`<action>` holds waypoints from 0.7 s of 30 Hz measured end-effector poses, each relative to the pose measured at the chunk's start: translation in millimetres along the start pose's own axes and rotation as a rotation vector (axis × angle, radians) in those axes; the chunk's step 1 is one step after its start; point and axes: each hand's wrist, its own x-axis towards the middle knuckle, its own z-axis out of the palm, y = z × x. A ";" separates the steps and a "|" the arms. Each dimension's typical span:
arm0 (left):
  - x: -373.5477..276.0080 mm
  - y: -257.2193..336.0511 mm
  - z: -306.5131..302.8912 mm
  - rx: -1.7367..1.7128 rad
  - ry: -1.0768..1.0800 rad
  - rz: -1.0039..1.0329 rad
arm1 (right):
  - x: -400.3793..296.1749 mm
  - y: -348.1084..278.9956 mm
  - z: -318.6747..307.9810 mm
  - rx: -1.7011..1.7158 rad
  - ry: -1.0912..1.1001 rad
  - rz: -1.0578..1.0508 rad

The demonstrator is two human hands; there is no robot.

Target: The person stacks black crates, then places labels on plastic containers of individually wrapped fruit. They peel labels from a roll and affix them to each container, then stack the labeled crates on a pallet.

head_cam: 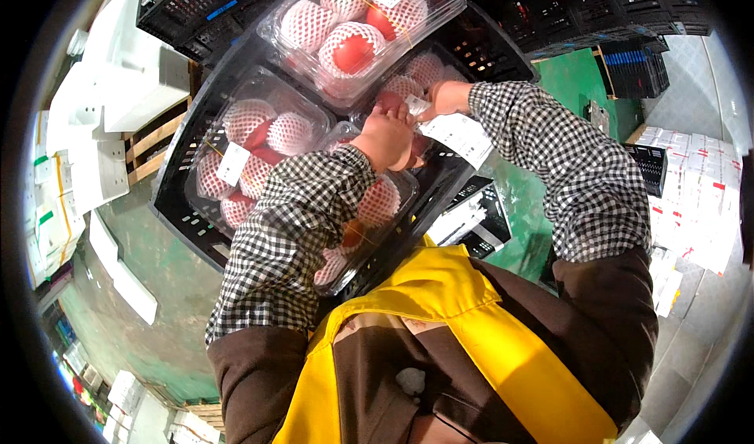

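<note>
Several clear plastic clamshell boxes of red fruit in foam nets stand in a black plastic crate (pixel 177 179). One clamshell box (pixel 288 49) lies tilted on top at the back. Another box (pixel 265 132), with a white label (pixel 233 164), is at the left. My left hand (pixel 386 138) rests with bent fingers over the boxes at the crate's middle; what it holds, if anything, cannot be told. Beside it, my right hand (pixel 447 99) has its fingertips at a small white label. A sheet of printed labels (pixel 459 138) hangs below that hand, over the crate's right side.
Black crates (pixel 565 8) stand behind the crate. White foam boxes (pixel 141 73) rest on a wooden pallet (pixel 156 138) at the left. White cartons (pixel 695 196) are stacked at the right. A black crate (pixel 483 220) sits on the green floor just right of the fruit crate.
</note>
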 end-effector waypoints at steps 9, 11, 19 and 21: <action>-22.9 -12.6 14.8 -0.140 0.146 0.230 | -88.2 31.4 -84.9 0.361 -0.026 -0.174; -25.3 -9.1 1.3 -0.331 0.568 0.381 | -106.9 59.1 -102.4 0.665 0.138 -0.375; -55.5 -164.2 -106.4 -0.353 0.979 -0.499 | -50.2 63.4 -116.5 0.927 0.602 -0.485; -59.4 -170.2 -98.8 -0.217 0.913 -0.534 | -48.7 33.4 -119.8 1.088 0.610 -0.549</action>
